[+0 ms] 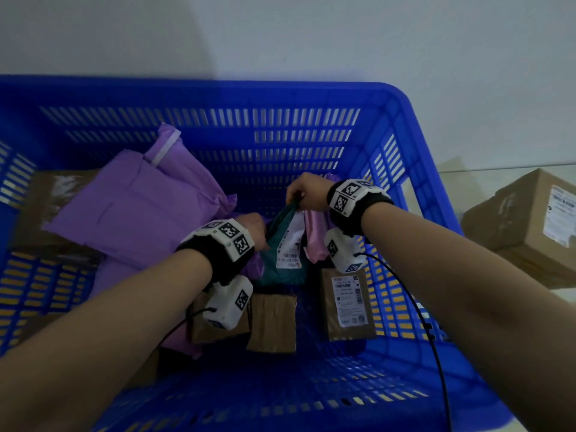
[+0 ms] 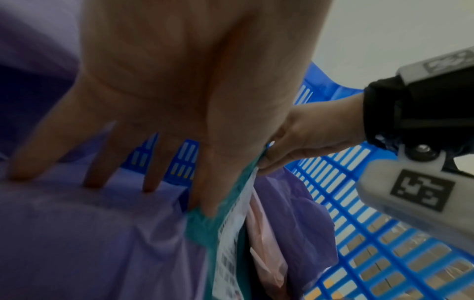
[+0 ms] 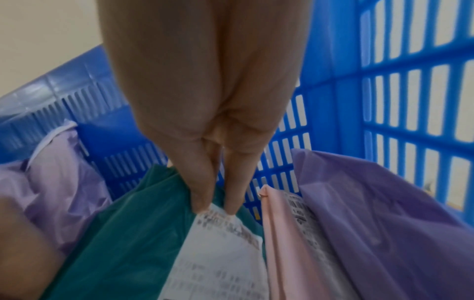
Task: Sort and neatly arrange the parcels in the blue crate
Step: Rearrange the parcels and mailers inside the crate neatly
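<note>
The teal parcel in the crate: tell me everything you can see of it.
The teal parcel is a soft, crinkled plastic mailer bag with a white barcode label. It stands roughly on edge between the purple mailer and the pink mailer. The right hand pinches its top edge; the left hand's straight fingers rest against its side.

My blue crate [image 1: 414,145] rests on a pale surface [image 1: 511,310]; right of the crate, a labelled cardboard box [image 1: 526,226] sits on it.

Looks like a parcel sorting room: a big blue crate [image 1: 414,126] of labelled mailer bags [image 1: 134,210] and cardboard boxes [image 1: 346,304], another taped carton [image 1: 526,226] outside against bare white walls.
</note>
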### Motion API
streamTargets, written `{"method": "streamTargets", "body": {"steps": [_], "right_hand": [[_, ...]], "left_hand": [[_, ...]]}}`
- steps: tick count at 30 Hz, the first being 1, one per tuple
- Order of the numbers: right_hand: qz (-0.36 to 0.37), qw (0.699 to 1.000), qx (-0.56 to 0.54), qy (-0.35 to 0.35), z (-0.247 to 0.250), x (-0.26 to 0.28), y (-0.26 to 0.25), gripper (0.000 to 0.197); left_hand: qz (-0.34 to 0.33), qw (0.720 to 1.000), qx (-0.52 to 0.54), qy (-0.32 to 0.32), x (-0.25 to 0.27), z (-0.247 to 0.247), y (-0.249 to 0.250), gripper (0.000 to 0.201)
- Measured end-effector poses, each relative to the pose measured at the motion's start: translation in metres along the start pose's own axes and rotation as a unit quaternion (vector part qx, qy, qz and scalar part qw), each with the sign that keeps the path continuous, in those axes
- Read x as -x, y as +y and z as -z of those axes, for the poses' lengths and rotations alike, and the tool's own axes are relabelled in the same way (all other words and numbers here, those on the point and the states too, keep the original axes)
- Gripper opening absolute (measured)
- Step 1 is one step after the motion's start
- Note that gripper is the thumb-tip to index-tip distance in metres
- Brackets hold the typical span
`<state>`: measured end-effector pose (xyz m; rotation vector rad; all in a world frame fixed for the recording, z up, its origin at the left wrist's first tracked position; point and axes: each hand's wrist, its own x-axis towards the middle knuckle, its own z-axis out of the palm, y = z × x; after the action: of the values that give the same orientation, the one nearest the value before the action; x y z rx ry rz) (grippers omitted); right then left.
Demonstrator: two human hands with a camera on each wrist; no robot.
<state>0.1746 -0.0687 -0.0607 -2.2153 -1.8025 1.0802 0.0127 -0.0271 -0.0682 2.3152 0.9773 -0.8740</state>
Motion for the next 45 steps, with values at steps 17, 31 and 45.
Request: {"method": "streamTargets", "body": {"steps": [17, 31, 45], "right_hand": [[0.038, 0.996, 0.078, 0.031, 0.003, -0.001, -0.021, 0.016], [0.0, 0.988, -0.012, 0.152, 0.033, 0.021, -0.008, 0.012], [-0.01, 0.966, -0.005, 0.257, 0.061, 0.064, -0.031, 0.017]], "left_hand": [[-0.032, 0.995, 0.089, 0.013, 0.004, 0.003, -0.01, 0.043], [-0.007, 0.982, 0.16, 0.098, 0.025, 0.02, -0.021, 0.015], [-0.074, 0.924, 0.281, 0.25, 0.055, 0.076, -0.045, 0.05]]}}
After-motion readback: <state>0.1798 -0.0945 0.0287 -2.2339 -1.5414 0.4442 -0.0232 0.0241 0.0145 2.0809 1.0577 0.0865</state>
